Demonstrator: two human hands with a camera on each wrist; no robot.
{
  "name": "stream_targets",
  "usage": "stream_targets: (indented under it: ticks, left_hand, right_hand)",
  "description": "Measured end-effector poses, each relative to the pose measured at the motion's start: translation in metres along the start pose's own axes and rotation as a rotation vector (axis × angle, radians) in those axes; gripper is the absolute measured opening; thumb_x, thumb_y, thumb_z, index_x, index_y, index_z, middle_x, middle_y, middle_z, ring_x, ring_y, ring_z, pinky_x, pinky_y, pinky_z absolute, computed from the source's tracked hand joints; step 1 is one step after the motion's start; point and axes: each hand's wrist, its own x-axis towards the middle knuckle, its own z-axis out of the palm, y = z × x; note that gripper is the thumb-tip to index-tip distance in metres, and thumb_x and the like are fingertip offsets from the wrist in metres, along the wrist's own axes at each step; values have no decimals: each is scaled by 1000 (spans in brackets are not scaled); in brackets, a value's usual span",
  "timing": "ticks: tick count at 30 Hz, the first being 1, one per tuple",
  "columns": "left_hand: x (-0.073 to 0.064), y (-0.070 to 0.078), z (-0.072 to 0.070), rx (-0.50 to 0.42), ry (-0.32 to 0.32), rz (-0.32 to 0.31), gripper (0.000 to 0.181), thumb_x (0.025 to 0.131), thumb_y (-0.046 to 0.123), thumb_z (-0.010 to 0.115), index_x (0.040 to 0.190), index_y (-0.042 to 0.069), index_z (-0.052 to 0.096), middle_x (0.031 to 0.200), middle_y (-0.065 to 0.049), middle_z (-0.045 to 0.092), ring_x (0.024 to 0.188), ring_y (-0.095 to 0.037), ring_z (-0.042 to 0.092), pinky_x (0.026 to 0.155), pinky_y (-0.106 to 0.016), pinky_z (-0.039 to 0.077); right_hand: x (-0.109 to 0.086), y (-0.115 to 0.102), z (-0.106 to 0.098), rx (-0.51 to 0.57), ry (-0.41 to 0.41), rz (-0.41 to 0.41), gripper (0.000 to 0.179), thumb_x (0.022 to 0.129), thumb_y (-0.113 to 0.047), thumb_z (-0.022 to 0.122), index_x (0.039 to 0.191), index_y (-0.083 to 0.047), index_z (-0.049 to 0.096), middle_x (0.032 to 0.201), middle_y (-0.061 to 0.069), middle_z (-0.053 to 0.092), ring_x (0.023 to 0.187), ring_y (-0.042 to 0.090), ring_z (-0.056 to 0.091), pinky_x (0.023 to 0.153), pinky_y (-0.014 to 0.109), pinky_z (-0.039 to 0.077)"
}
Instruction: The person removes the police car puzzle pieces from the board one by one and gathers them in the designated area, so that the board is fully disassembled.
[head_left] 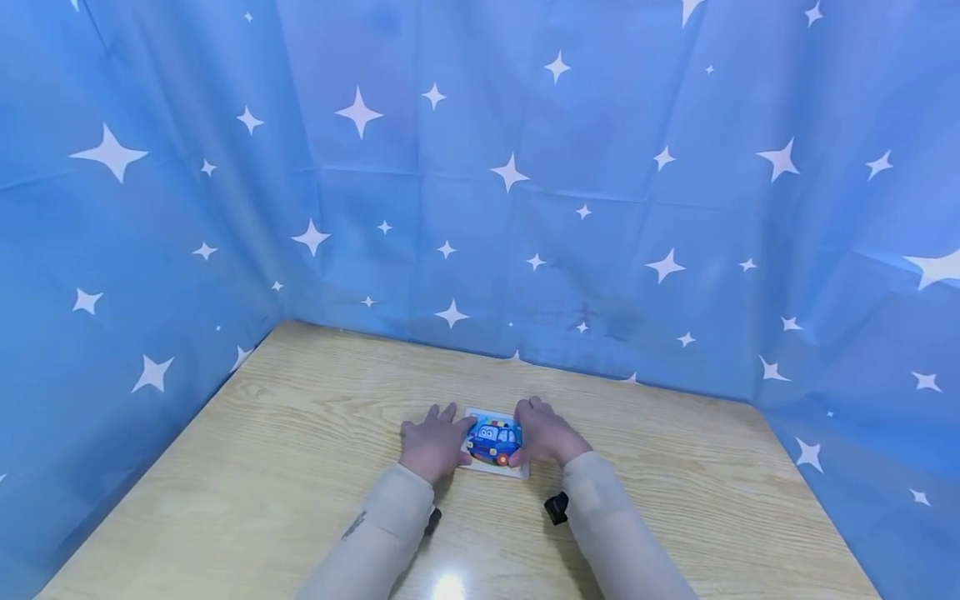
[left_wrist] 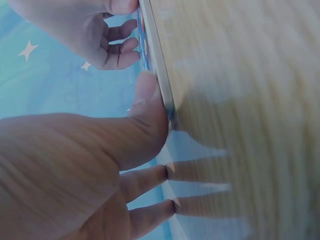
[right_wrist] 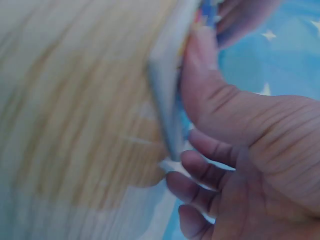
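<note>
A small white-edged picture board (head_left: 495, 435) with a blue cartoon car lies on the table between both hands. My left hand (head_left: 435, 444) touches its left end, the thumb (left_wrist: 148, 97) on the board's face. The other left fingers are spread, with two straight fingertips down on the tabletop. At the opposite end, my right hand (head_left: 546, 432) holds the board by its right side. Its thumb (right_wrist: 202, 65) lies on the face, while the fingers curl beside the far corner. The contact of the index fingers is partly hidden.
The pale wooden table (head_left: 300, 400) extends on all sides of the board. Behind it and at both sides hangs a blue curtain (head_left: 480, 208) with white stars. Dark wrist-camera mounts (head_left: 557, 507) sit under the light sleeves (head_left: 622, 525).
</note>
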Motion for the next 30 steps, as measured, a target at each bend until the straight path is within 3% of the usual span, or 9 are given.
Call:
stream_targets:
  ticks: [9,12,17,20,23,25,30]
  left_hand:
    - [2,-9,5,-32,-27,64,104,66,63,84,155,27,45,163,-11,34,149,-39,29,100,-68,40]
    - [2,-9,6,-27,-37,68,98,73,66,78,156,28,43,164,-11,33,150,-39,28,102,-70,39]
    - [2,-5,3,-50,-46,43,72,93,63,59,155,30,44,164,-8,32,151,-37,26,105,-72,34]
    - [1,-3,1,-66,-37,28,65,96,57,60,154,30,47,164,-8,33,151,-36,26,106,-73,33]
    - [0,-1,0,-57,-33,14,64,96,55,62,153,30,47,164,-7,33,151,-36,27,106,-72,34]
    - [0,0,0,-54,-33,7,64,96,55,62,153,30,47,164,-6,33,151,-36,27,105,-72,34]
    - [1,-1,2,-49,-37,-2,64,96,54,62,154,30,47,164,-6,32,151,-35,26,106,-71,34]
  right_hand:
    - [8,-4,-7,-3,-94,17,67,76,-23,91,125,2,54,110,7,47,105,25,44,101,44,43]
    - [8,-5,-7,-2,-106,25,69,78,-23,90,130,3,52,112,8,47,106,25,44,102,44,43]
    - [4,-5,-3,5,-37,67,80,75,-24,92,135,7,49,116,12,51,108,27,50,105,48,45]
    - [3,-5,-2,-8,-13,99,75,78,-24,90,132,10,51,114,14,54,104,27,54,101,48,48]
    - [4,-7,-3,18,-12,116,50,92,-19,77,127,11,56,113,17,57,102,29,57,95,48,50]
    - [4,-8,-5,68,-17,127,35,101,-12,63,127,11,58,120,21,59,111,33,59,97,49,50]
    - [1,-12,-10,254,-37,188,36,107,-5,38,135,11,54,139,27,53,132,44,48,107,55,42]
